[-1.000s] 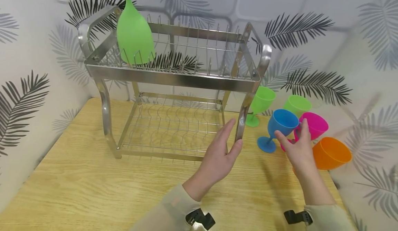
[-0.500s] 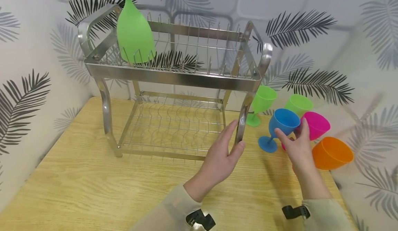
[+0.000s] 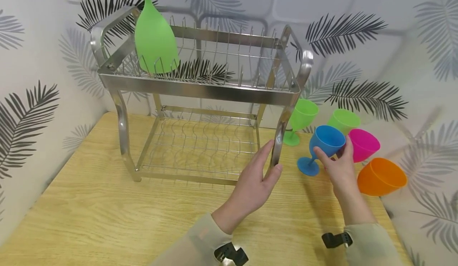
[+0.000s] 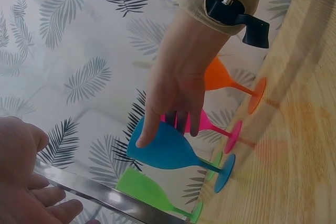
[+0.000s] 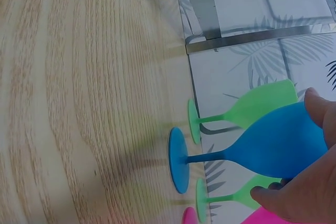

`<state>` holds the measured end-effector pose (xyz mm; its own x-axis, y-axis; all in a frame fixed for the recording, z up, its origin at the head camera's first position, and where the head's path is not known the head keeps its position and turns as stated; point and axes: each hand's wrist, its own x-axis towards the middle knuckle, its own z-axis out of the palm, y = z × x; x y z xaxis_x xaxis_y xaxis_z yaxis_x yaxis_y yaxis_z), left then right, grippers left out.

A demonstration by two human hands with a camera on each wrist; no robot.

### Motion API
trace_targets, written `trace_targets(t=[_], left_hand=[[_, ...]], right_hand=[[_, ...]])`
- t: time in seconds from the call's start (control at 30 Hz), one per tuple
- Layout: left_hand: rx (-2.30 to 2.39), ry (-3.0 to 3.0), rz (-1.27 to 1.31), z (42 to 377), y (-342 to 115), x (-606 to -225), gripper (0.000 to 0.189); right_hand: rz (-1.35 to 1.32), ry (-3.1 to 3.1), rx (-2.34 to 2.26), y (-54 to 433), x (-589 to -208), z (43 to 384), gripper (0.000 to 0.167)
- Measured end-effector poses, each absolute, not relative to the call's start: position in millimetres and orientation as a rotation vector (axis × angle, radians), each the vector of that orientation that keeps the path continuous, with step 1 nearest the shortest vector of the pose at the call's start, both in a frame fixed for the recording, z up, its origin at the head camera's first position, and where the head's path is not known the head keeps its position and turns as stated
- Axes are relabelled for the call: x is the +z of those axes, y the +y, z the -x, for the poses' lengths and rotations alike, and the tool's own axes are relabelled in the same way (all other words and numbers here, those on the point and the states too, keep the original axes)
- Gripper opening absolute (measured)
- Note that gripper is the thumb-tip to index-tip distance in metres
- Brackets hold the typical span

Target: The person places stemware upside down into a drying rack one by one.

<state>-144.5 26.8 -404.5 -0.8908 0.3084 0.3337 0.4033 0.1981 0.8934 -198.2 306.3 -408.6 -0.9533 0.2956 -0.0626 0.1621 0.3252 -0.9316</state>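
Observation:
In the head view, my right hand [image 3: 341, 172] has its thumb and fingers round the bowl of a blue plastic goblet [image 3: 318, 140], which stands upright at the right of the table. From the right wrist view, the goblet's round foot [image 5: 179, 160] shows at the wood surface. My left hand [image 3: 254, 180] keeps its fingers extended against the front right leg [image 3: 284, 119] of a two-tier metal dish rack [image 3: 200, 90]. A green goblet [image 3: 155, 39] is upside down on the rack's upper tier at the left, its stem running up out of view.
Two green goblets [image 3: 303, 115] stand behind the blue one. A pink goblet [image 3: 363, 144] and an orange goblet [image 3: 381, 178] stand to its right, close to the patterned wall [image 3: 429, 99]. Wire dividers line both rack tiers. The wooden table [image 3: 107, 218] extends in front.
My right hand has shifted slightly left and closer round the blue goblet's bowl. The left hand stays by the rack leg, and the goblets keep their places.

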Motion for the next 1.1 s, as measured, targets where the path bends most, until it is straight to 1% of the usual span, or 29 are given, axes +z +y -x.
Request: trace_targets(t=[0.2, 0.53, 1.1], left_hand=[[-1.807, -2.368, 0.713, 145.3, 26.8, -405.6, 0.066], [-1.811, -2.354, 0.73, 146.0, 26.0, -406.3, 0.065], [-1.826, -2.355, 0.719, 145.5, 25.6, -404.9, 0.066]], right_hand=[[0.414, -2.435, 1.702, 306.1, -411.2, 201.2, 0.112], [0.497, -2.364, 1.77, 304.5, -416.9, 207.7, 0.109], [0.544, -2.299, 1.79, 300.7, -421.2, 214.7, 0.105]])
